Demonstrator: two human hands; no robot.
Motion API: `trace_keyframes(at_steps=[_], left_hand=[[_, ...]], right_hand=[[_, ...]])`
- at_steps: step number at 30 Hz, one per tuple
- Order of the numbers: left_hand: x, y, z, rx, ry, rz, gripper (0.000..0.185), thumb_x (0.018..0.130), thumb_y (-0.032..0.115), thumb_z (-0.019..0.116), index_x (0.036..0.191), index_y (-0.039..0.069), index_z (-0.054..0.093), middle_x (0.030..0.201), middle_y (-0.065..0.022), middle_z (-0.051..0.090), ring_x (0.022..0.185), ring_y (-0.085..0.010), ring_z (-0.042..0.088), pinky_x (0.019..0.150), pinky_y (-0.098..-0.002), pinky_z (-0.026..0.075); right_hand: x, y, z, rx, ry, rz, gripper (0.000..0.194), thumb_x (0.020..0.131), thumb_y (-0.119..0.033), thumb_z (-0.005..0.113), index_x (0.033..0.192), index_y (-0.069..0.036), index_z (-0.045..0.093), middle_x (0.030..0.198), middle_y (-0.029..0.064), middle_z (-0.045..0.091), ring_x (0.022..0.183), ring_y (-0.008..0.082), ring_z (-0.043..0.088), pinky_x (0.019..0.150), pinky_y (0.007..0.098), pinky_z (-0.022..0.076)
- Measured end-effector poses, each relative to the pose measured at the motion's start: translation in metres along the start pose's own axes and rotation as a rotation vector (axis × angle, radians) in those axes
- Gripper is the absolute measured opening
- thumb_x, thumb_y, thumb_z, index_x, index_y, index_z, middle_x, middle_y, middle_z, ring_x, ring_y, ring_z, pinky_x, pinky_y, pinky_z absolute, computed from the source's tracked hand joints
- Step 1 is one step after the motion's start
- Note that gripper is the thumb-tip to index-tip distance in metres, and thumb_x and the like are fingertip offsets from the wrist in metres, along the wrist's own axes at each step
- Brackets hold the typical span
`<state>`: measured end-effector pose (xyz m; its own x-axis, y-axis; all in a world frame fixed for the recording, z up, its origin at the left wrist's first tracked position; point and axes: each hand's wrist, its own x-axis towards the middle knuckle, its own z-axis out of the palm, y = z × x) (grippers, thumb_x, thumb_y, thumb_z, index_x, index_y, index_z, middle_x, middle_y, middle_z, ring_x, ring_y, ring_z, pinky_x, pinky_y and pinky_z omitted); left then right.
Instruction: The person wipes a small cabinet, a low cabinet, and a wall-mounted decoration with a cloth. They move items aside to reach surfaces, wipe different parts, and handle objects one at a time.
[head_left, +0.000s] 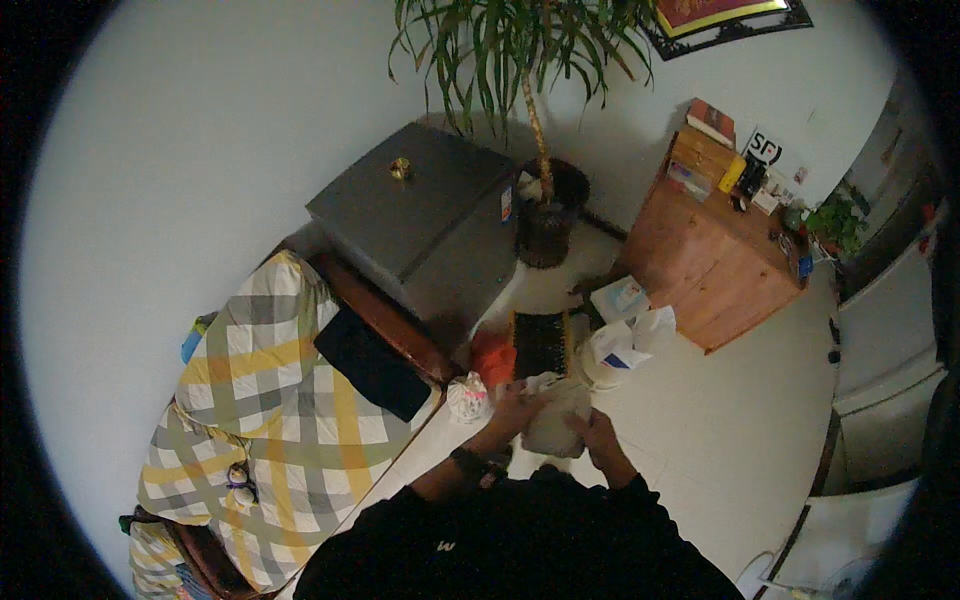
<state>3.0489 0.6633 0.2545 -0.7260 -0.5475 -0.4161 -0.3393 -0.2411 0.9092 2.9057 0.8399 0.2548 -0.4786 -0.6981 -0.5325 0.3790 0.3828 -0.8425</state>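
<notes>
Between my two hands is a pale grey item (553, 429), limp-looking like folded cloth or a soft bag; the blur leaves its kind uncertain. My left hand (517, 411) grips its upper left side, with a dark band around that wrist. At its right edge, the fingers of my right hand (598, 436) are closed on it. Just left of my left hand sit a knotted white plastic bag (468, 399) and a red bag (493, 360). Beyond the item lies a dark mat-like thing with a yellowish border (540, 345).
A bin (598, 373) with white paper or plastic on top stands ahead right, near a white box (619, 299). To the left is a checked-covered sofa or bed (292, 420). A grey cabinet (450, 202), a potted plant (544, 232) and a wooden cabinet (697, 262) stand farther off.
</notes>
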Motion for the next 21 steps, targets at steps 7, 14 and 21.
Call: trace_keyframes(at_steps=[7,14,21], left_hand=[[-0.085,-0.047,-0.002,-0.334,0.212,-0.169,0.075,0.098,0.03,0.074,0.158,0.007,0.035,0.135,-0.0177,0.058,0.115,-0.0296,0.063,0.086,-0.0439,0.06],[-0.158,-0.067,0.056,-0.36,0.215,-0.045,0.077,0.098,0.046,0.072,0.154,0.003,0.041,0.146,-0.0194,0.056,0.125,-0.0267,0.06,0.1,-0.0395,0.054],[-0.226,-0.083,0.067,-0.506,0.267,0.069,0.063,0.1,0.036,0.072,0.145,-0.001,0.048,0.132,-0.0134,0.065,0.114,-0.022,0.064,0.098,-0.0379,0.055]], right_hand=[[0.001,0.016,-0.005,0.031,-0.306,-0.043,0.05,0.096,-0.023,0.076,0.135,0.004,0.06,0.122,0.0132,0.07,0.107,0.0223,0.068,0.091,0.039,0.0568],[-0.043,0.025,0.003,-0.165,-0.66,0.036,0.057,0.094,-0.023,0.078,0.142,0.0,0.056,0.126,0.0112,0.068,0.11,0.0216,0.066,0.094,0.0385,0.0554],[-0.103,0.04,0.037,-0.28,-0.866,0.003,0.052,0.096,-0.022,0.075,0.14,-0.001,0.057,0.125,0.0111,0.068,0.11,0.021,0.066,0.095,0.0365,0.0544]])
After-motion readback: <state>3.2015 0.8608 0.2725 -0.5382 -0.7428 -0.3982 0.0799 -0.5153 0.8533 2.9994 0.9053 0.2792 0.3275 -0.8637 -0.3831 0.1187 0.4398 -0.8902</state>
